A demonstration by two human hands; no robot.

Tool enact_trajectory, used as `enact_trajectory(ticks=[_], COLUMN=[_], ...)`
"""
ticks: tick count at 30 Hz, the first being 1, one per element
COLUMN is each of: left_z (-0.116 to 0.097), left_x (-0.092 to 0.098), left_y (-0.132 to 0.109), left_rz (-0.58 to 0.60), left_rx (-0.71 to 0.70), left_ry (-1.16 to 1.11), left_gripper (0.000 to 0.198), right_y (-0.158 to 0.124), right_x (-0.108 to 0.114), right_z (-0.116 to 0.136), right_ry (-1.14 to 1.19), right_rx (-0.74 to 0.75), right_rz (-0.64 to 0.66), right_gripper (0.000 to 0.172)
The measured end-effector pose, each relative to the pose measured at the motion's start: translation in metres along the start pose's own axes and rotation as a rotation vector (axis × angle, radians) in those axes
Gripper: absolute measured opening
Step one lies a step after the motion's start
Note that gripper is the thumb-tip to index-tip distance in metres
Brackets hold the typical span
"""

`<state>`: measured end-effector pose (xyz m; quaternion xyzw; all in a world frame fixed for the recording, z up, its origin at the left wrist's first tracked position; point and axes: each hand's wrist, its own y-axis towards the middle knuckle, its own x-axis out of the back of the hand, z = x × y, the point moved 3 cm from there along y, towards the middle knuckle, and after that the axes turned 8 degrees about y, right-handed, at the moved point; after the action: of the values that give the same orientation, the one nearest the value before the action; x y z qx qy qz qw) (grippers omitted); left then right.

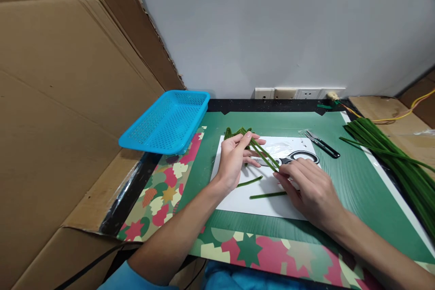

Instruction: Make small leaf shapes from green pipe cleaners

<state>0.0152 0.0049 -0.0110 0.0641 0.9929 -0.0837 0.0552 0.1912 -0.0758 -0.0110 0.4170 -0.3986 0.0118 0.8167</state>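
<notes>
1. Right hand [311,188], right of the frame's centre, knuckles up, pinches the lower part of two green stems [268,154].
2. These stems, near frame centre, slant lengthwise from upper left to lower right.
3. Left hand [233,158], thumb uppermost, pinches their upper part, its other fingers parted.

One left hand [233,159], one right hand [312,186]
There is one blue basket [166,120], two cutters [325,146], one white paper [244,204], four wall plates [285,94], one plug [332,96], and too many green sticks [384,149] to count.
</notes>
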Motion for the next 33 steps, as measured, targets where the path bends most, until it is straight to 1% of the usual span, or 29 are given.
enact_trajectory(ticks=[7,15,17,19,23,25,30,33], left_z=[-0.0011,-0.0015,-0.0023,-0.0032,-0.0040,-0.0040,-0.0051,-0.0057], left_x=[-0.0019,-0.0032,-0.0026,-0.0012,0.0011,0.0013,-0.0015,-0.0025], left_y=[-0.0011,-0.0015,-0.0013,-0.0010,0.0000,0.0001,-0.0019,-0.0033], left_rz=[-0.003,0.004,0.005,-0.005,-0.019,-0.015,0.028,0.029], left_rx=[0.011,0.012,0.004,-0.004,-0.015,-0.016,-0.029,-0.033], left_ry=[0.022,0.041,0.023,0.000,-0.053,-0.072,-0.067,-0.050], left_gripper=[0.033,0.031,0.030,0.030,0.029,0.029,0.028,0.030], right_y=[-0.0008,0.0006,0.0004,-0.0001,-0.0017,-0.0023,-0.0021,-0.0017], right_x=[-0.0005,-0.0015,-0.0013,-0.0005,0.0020,0.0024,0.0021,0.0023], right_z=[-0.0011,-0.0008,-0.0014,-0.0032,-0.0084,-0.0098,-0.0080,-0.0056], right_ry=[-0.004,-0.024,-0.041,-0.035,0.054,0.103,0.154,0.149], right_rx=[-0.018,-0.009,-0.015,-0.040,-0.123,-0.137,-0.101,-0.062], right_rz=[0.020,0.031,0.030,0.021,-0.037,-0.061,-0.089,-0.087], right_gripper=[0.016,0.018,0.014,0.007,0.011,0.012,0.011,0.011])
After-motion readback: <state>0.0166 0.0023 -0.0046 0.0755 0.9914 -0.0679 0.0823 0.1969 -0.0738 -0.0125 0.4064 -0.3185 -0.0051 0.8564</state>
